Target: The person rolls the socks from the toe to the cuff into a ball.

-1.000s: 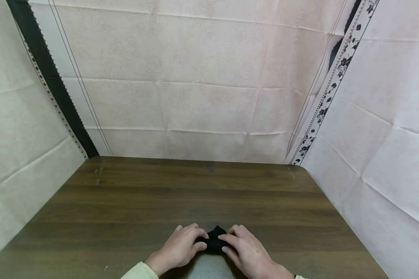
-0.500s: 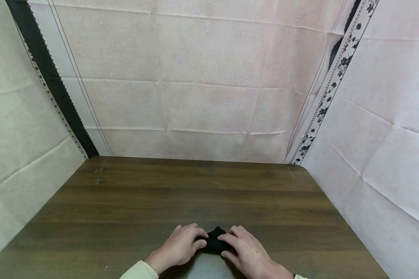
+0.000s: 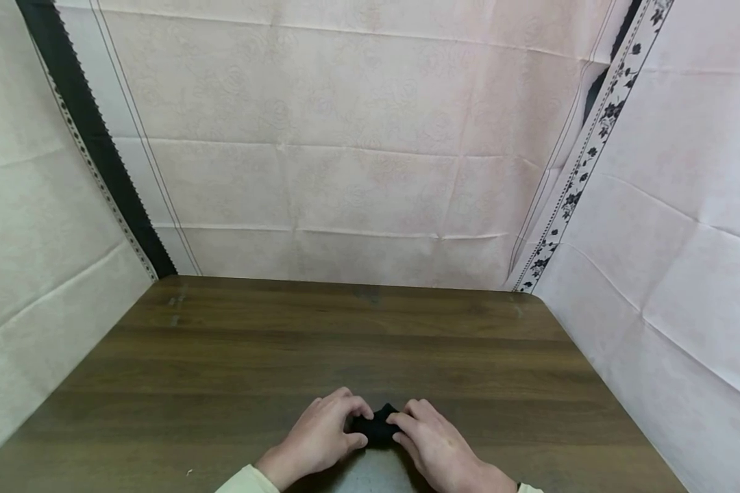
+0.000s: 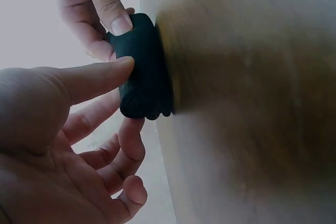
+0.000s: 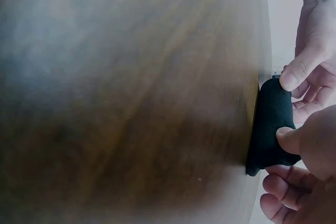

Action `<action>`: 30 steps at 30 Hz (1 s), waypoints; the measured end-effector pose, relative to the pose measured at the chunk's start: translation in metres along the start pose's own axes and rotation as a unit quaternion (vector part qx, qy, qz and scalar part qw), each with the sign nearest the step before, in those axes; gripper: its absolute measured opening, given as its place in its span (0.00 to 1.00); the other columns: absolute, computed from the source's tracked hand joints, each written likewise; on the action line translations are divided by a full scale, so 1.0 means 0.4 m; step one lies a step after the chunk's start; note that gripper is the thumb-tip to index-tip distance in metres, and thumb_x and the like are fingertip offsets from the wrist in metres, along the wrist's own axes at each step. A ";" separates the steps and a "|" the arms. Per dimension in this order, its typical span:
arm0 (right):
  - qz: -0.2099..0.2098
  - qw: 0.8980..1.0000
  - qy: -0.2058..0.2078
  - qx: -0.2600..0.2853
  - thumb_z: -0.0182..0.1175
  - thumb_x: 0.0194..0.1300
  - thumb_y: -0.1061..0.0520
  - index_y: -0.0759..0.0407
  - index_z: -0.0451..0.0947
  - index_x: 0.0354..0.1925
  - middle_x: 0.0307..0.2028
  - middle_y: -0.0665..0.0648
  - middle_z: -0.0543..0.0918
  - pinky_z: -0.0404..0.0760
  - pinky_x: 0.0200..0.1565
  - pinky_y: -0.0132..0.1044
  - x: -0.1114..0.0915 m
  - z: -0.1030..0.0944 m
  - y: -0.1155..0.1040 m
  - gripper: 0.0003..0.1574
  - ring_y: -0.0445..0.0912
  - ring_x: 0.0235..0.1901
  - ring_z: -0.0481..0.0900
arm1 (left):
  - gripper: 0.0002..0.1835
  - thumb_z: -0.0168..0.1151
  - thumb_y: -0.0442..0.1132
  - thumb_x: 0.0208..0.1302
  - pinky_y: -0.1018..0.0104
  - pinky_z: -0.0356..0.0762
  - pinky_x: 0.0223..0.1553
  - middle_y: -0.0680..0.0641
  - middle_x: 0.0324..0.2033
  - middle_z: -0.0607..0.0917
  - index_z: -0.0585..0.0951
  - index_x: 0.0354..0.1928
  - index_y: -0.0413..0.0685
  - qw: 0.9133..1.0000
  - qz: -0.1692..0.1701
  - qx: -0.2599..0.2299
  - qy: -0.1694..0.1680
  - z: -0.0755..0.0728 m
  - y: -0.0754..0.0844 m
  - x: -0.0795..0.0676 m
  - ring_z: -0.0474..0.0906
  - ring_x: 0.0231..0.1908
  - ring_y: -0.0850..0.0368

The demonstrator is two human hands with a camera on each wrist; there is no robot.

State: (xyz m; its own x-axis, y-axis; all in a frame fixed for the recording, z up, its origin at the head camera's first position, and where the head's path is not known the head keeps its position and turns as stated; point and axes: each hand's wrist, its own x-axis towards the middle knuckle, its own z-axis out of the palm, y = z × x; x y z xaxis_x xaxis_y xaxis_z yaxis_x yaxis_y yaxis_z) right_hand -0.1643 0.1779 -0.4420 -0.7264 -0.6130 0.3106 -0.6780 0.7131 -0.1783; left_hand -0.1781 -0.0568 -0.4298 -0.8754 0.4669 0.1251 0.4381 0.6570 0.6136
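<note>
A small black cloth rolled into a short bundle (image 3: 376, 431) lies on the wooden table near its front edge, a pointed fold sticking up at its far side. My left hand (image 3: 321, 435) holds the roll's left end, thumb on the near side and fingers over the far side. At the other end, my right hand (image 3: 438, 445) pinches it between thumb and fingers. In the left wrist view the layered end of the black cloth (image 4: 144, 72) shows beside the left thumb. The right wrist view has both thumbs pressing on the cloth (image 5: 273, 124).
Brown wood-grain table (image 3: 345, 342) spreads out ahead of the hands. Pale patterned cloth sheets (image 3: 345, 171) hang behind it and on both sides. A tiny white scrap (image 3: 189, 472) lies on the table at the front left.
My left fingers have lifted a little and moved right over the roll, with a wider gap between thumb and forefinger. The right hand stays almost where it was.
</note>
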 end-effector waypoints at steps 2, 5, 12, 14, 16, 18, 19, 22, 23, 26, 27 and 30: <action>0.006 1.000 -0.011 0.004 0.63 0.71 0.56 0.52 0.83 0.51 0.39 0.44 0.74 0.75 0.39 0.30 0.001 -0.001 0.001 0.11 0.38 0.39 0.71 | 0.13 0.78 0.43 0.55 0.52 0.70 0.47 0.62 0.37 0.77 0.85 0.42 0.61 1.000 0.002 0.005 -0.001 0.001 0.002 0.000 0.75 0.38 0.63; 0.012 1.000 -0.025 0.013 0.61 0.72 0.57 0.53 0.83 0.51 0.38 0.43 0.73 0.74 0.38 0.29 0.003 -0.003 0.002 0.10 0.38 0.38 0.69 | 0.15 0.79 0.43 0.53 0.53 0.70 0.46 0.62 0.37 0.78 0.85 0.42 0.61 1.000 0.007 0.014 -0.003 0.003 0.003 0.000 0.75 0.39 0.63; 0.001 1.000 -0.021 0.004 0.60 0.73 0.58 0.54 0.82 0.49 0.37 0.43 0.73 0.74 0.37 0.30 0.003 -0.004 0.003 0.09 0.38 0.37 0.69 | 0.13 0.77 0.41 0.55 0.53 0.70 0.47 0.62 0.37 0.79 0.85 0.42 0.59 1.000 0.016 0.011 -0.006 0.006 -0.002 -0.002 0.75 0.38 0.65; -0.008 1.000 -0.005 -0.001 0.61 0.73 0.58 0.54 0.82 0.49 0.38 0.44 0.74 0.74 0.38 0.31 0.001 -0.004 0.003 0.09 0.38 0.37 0.70 | 0.11 0.75 0.42 0.58 0.54 0.70 0.47 0.62 0.37 0.80 0.85 0.42 0.58 1.000 0.019 0.015 -0.009 0.004 -0.004 -0.001 0.76 0.39 0.65; -0.016 1.000 0.015 -0.002 0.61 0.72 0.57 0.53 0.83 0.49 0.39 0.44 0.74 0.75 0.39 0.32 0.000 -0.005 0.003 0.09 0.39 0.38 0.71 | 0.09 0.73 0.42 0.60 0.55 0.70 0.46 0.61 0.38 0.81 0.85 0.42 0.58 0.999 0.021 0.025 -0.013 0.002 -0.006 0.001 0.77 0.40 0.64; -0.020 0.999 0.030 0.007 0.62 0.71 0.56 0.52 0.83 0.50 0.40 0.45 0.75 0.76 0.40 0.32 -0.002 -0.007 0.004 0.10 0.39 0.39 0.72 | 0.07 0.71 0.43 0.62 0.56 0.70 0.46 0.61 0.39 0.82 0.86 0.42 0.57 0.999 0.022 0.034 -0.019 -0.001 -0.006 0.001 0.78 0.42 0.63; -0.019 0.999 0.032 0.017 0.63 0.71 0.56 0.52 0.83 0.51 0.41 0.44 0.75 0.76 0.40 0.33 -0.003 -0.009 0.004 0.11 0.39 0.39 0.72 | 0.07 0.71 0.43 0.63 0.56 0.70 0.45 0.60 0.40 0.83 0.86 0.43 0.57 0.999 0.022 0.038 -0.021 -0.002 -0.006 0.002 0.79 0.44 0.62; -0.013 0.999 0.029 0.036 0.65 0.69 0.53 0.50 0.83 0.52 0.43 0.44 0.76 0.76 0.41 0.34 -0.004 -0.013 0.005 0.14 0.38 0.40 0.72 | 0.08 0.69 0.43 0.65 0.56 0.69 0.44 0.59 0.41 0.83 0.86 0.44 0.56 0.998 0.023 0.043 -0.026 -0.005 -0.004 0.003 0.79 0.45 0.60; -0.011 0.999 0.026 0.039 0.66 0.68 0.52 0.50 0.82 0.53 0.43 0.44 0.76 0.77 0.41 0.34 -0.004 -0.014 0.005 0.15 0.38 0.41 0.72 | 0.08 0.68 0.43 0.65 0.57 0.69 0.44 0.59 0.41 0.84 0.87 0.45 0.55 0.998 0.022 0.043 -0.028 -0.006 -0.004 0.003 0.79 0.45 0.60; -0.007 0.999 0.013 0.038 0.69 0.66 0.50 0.50 0.82 0.54 0.44 0.44 0.76 0.77 0.42 0.35 -0.004 -0.015 0.006 0.19 0.38 0.41 0.73 | 0.08 0.66 0.43 0.67 0.57 0.69 0.44 0.58 0.40 0.84 0.87 0.45 0.54 0.998 0.024 0.048 -0.029 -0.007 -0.004 0.003 0.79 0.44 0.60; -0.006 0.999 0.010 0.036 0.70 0.65 0.50 0.50 0.82 0.54 0.44 0.44 0.76 0.77 0.42 0.35 -0.004 -0.014 0.006 0.20 0.39 0.42 0.73 | 0.07 0.66 0.43 0.68 0.58 0.69 0.43 0.58 0.40 0.84 0.87 0.45 0.54 0.998 0.024 0.049 -0.029 -0.007 -0.004 0.003 0.79 0.44 0.61; -0.006 1.000 0.005 0.030 0.71 0.63 0.50 0.51 0.82 0.54 0.44 0.44 0.76 0.77 0.42 0.35 -0.005 -0.012 0.006 0.22 0.39 0.42 0.73 | 0.07 0.64 0.42 0.69 0.57 0.69 0.44 0.58 0.40 0.84 0.87 0.45 0.54 0.998 0.026 0.049 -0.030 -0.007 -0.005 0.004 0.80 0.44 0.61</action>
State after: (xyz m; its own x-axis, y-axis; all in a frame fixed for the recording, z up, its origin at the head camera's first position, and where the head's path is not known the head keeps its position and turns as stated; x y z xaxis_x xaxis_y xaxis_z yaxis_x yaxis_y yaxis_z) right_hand -0.1641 0.1824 -0.4387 -0.7167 -0.6183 0.3224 -0.6929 0.6836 -0.2293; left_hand -0.1811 -0.0590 -0.4287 -0.8389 0.5340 0.1054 0.5023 0.6850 0.5277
